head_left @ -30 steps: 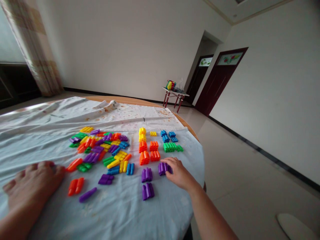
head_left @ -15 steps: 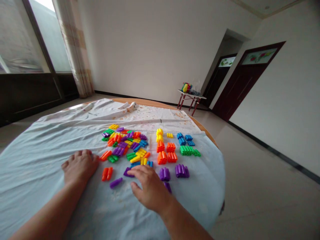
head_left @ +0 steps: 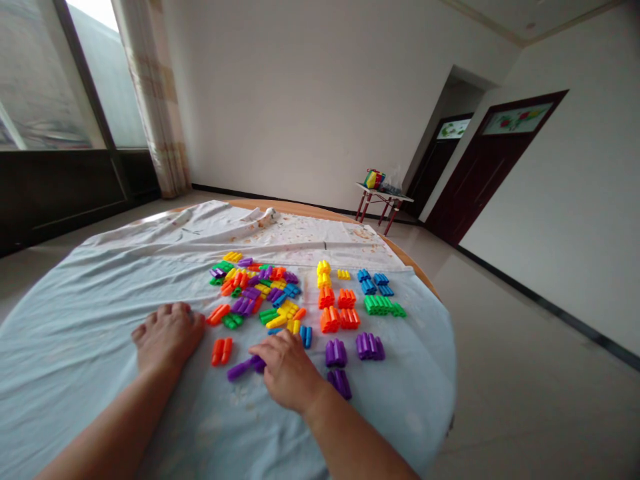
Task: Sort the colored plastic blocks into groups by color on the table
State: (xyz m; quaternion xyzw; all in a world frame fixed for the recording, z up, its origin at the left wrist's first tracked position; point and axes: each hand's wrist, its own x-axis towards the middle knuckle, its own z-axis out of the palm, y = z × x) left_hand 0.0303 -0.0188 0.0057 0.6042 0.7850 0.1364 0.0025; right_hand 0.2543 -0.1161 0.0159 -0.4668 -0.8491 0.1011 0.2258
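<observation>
My left hand [head_left: 167,337] lies on the light blue cloth with its fingers loosely spread, holding nothing. My right hand [head_left: 290,367] is closed over a purple plastic tube-shaped block [head_left: 259,364], which is partly hidden under the fingers. A single purple tube [head_left: 241,370] lies against that block on its left side. Between my hands sits a pair of orange tubes [head_left: 222,351]. Beyond them spreads a mixed heap of coloured tube blocks [head_left: 250,292]. Right of my right hand stand purple tube blocks [head_left: 336,353], grouped together.
Farther right, blocks are grouped by colour: yellow [head_left: 324,273], orange [head_left: 330,319], blue [head_left: 369,285] and green [head_left: 379,305]. A wrinkled cloth [head_left: 90,307] covers the round table. Behind it, a small side table [head_left: 385,193] holds bags near the wall.
My right hand has moved slightly left and closed over the purple block, bringing it against the single purple tube. My left hand remains resting on the cloth. The camera view has shifted slightly.
</observation>
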